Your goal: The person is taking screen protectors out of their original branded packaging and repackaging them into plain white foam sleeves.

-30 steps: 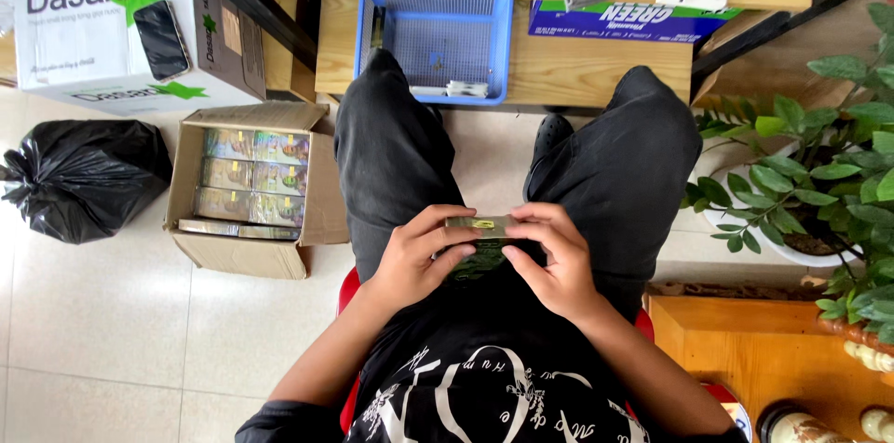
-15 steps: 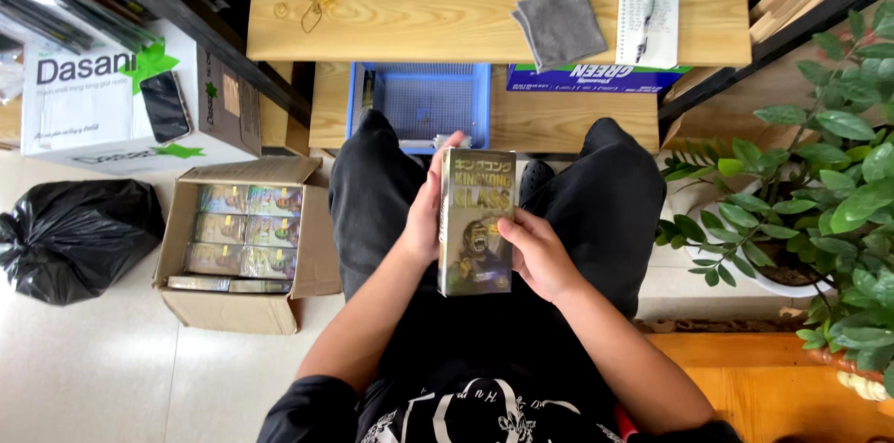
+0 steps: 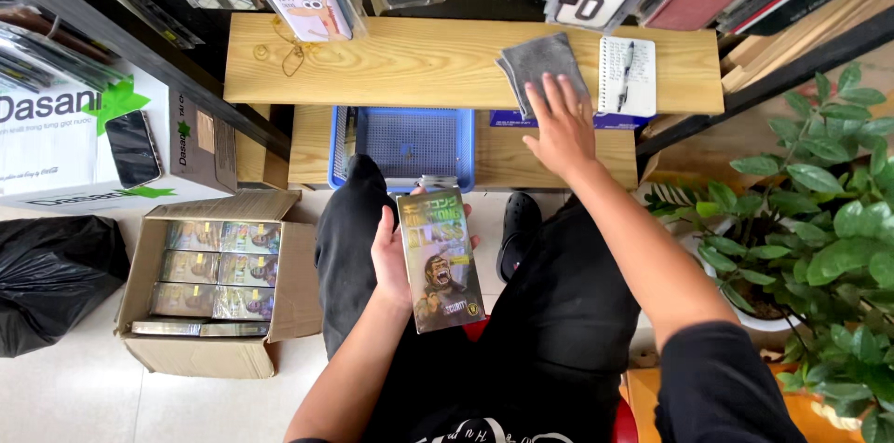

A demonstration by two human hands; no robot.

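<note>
My left hand [image 3: 393,261] holds a flat, glossy printed packet [image 3: 440,258] upright over my lap, its face with an ape picture turned up toward me. My right hand [image 3: 562,129] stretches forward to the wooden shelf [image 3: 419,61], fingers spread and resting on a folded grey cloth [image 3: 535,68]. Beside the cloth lies a small spiral notepad [image 3: 628,76] with a pen on it. A blue plastic basket [image 3: 402,145] sits on the lower shelf beyond my knees.
An open cardboard box [image 3: 209,289] with several similar packets stands on the floor at my left, next to a black plastic bag [image 3: 51,280]. A white carton [image 3: 84,140] with a phone on it sits behind. A leafy potted plant [image 3: 819,247] stands at right.
My right hand has let go of the packet and reached forward onto the grey cloth. The left hand now holds the packet alone, lower over my lap.
</note>
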